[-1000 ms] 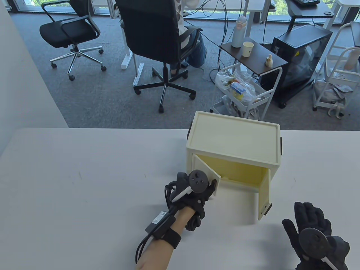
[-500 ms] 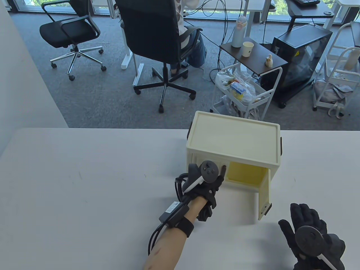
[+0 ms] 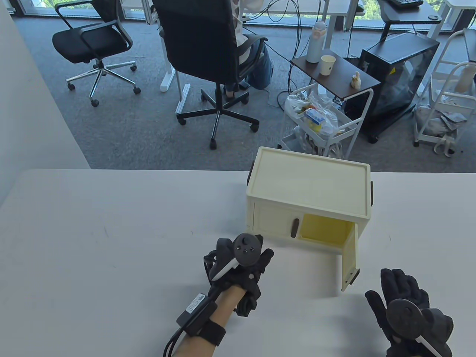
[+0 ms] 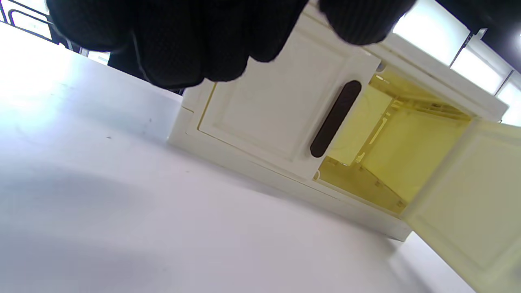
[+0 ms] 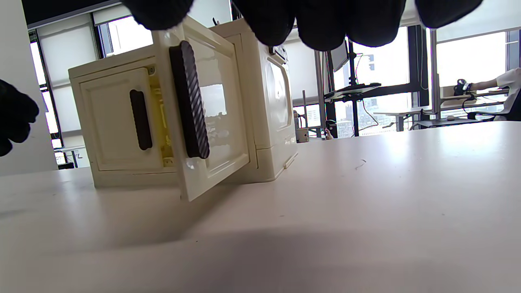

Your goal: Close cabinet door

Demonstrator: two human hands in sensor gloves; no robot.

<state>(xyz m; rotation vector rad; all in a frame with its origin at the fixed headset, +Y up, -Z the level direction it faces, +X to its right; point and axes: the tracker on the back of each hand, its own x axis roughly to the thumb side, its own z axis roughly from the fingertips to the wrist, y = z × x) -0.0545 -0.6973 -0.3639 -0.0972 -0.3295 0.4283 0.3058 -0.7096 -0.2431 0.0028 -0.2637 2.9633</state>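
A cream cabinet (image 3: 310, 186) stands on the white table (image 3: 111, 241). Its left door (image 3: 273, 222) lies flush with the front, dark handle (image 3: 295, 227) at its inner edge. Its right door (image 3: 349, 260) stands wide open, showing the yellow inside (image 3: 325, 230). My left hand (image 3: 256, 260) is off the cabinet, a little in front of the left door, holding nothing. My right hand (image 3: 403, 293) lies with fingers spread, empty, to the front right of the open door. The left wrist view shows the flush door (image 4: 276, 106) and the open door (image 4: 468, 203). The right wrist view shows the open door's handle (image 5: 189, 99).
The table's far edge runs just behind the cabinet. Beyond it on the floor are office chairs (image 3: 208, 55), a white cart (image 3: 323, 122) and a dark side table (image 3: 334, 74). A wall (image 3: 26, 93) stands at the left.
My left hand pushed the left door from half open to flush with the front, then drew back toward me. My right hand shifted slightly left.
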